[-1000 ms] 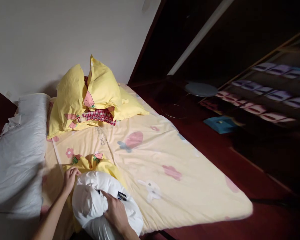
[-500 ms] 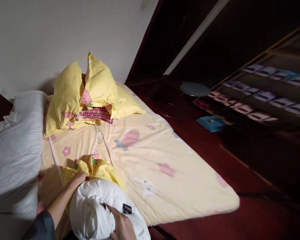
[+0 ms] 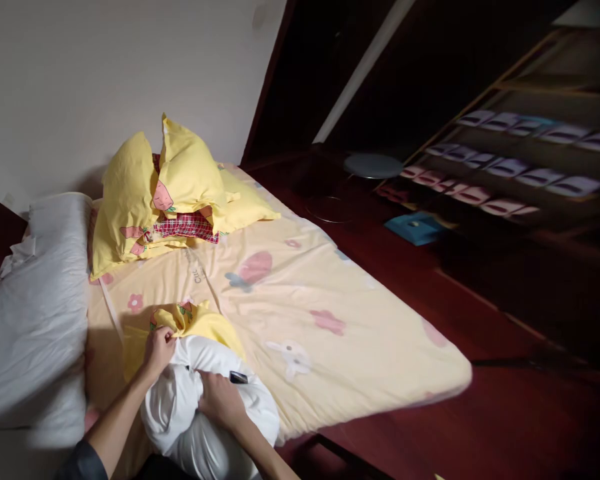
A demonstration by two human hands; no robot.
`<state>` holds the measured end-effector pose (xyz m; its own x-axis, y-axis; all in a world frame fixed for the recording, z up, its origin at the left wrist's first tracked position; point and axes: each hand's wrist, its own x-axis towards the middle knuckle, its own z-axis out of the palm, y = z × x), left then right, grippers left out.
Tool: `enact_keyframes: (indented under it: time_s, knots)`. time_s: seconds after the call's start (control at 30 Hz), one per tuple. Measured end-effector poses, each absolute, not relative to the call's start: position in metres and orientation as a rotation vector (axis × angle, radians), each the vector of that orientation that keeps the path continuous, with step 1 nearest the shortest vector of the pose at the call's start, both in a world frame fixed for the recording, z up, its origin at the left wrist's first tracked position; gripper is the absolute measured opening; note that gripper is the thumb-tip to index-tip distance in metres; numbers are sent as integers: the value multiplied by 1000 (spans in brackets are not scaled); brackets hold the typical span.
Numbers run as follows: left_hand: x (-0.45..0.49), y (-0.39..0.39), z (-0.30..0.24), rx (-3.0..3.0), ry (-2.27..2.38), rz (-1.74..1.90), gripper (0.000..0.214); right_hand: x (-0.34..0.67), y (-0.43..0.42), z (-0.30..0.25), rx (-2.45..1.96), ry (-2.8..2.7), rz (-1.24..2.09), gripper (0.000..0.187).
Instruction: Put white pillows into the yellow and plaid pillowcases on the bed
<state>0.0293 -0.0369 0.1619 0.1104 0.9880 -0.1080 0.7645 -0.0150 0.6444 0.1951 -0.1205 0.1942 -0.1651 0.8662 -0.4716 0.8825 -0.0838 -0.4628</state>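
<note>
A plump white pillow [image 3: 205, 433] lies at the near edge of the bed, its far end going into a bunched yellow pillowcase [image 3: 215, 327] with carrot prints. My left hand [image 3: 159, 350] is closed on the gathered edge of the pillowcase, at the left of the pillow's far end. My right hand [image 3: 223, 400] grips the white pillow near its middle, beside a small dark label [image 3: 238, 378]; its fingertips are sunk in the folds and hidden.
Yellow pillows [image 3: 187, 163] and a red checked cloth [image 3: 187, 227] are piled at the bed's far end. A grey-white bundle [image 3: 40, 320] runs along the left side. On the right stand a round stool [image 3: 373, 166], a blue bag [image 3: 415, 229] and a shelf of shoes [image 3: 510, 167].
My right hand has moved forward and slightly left, pushing the white pillow toward the pillowcase. My left hand has lifted a little while still holding the yellow edge. The view has turned slightly right.
</note>
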Motion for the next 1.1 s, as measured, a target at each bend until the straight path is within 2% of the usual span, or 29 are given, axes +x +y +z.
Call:
enact_keyframes:
  time_s: [0.1, 0.2, 0.33, 0.37, 0.47, 0.63, 0.77, 0.9, 1.1]
  knots:
    - [31, -48, 164, 1805, 1655, 632, 14, 183, -96, 193, 2021, 2095, -1112, 35]
    - [28, -56, 160, 1784, 1646, 720, 14, 178, -87, 194, 2036, 2124, -1126, 37]
    - [21, -55, 151, 1719, 1688, 821, 19, 173, -99, 188, 2143, 2366, -1035, 79]
    - [20, -54, 148, 1706, 1684, 838, 19, 173, -102, 184, 2194, 2487, -973, 85]
    - [19, -51, 142, 1691, 1645, 859, 22, 171, -104, 165, 2220, 2798, -826, 75]
    - [21, -51, 140, 1690, 1684, 866, 17, 164, -90, 145, 1960, 2697, -1038, 68]
    - [26, -51, 144, 1699, 1798, 895, 23, 151, -81, 140, 1882, 2656, -1125, 52]
    - [31, -57, 147, 1763, 1827, 907, 23, 144, -64, 137, 1952, 2648, -1124, 43]
    - [25, -56, 133, 1813, 1911, 954, 25, 136, -47, 146, 2198, 2565, -1030, 43]
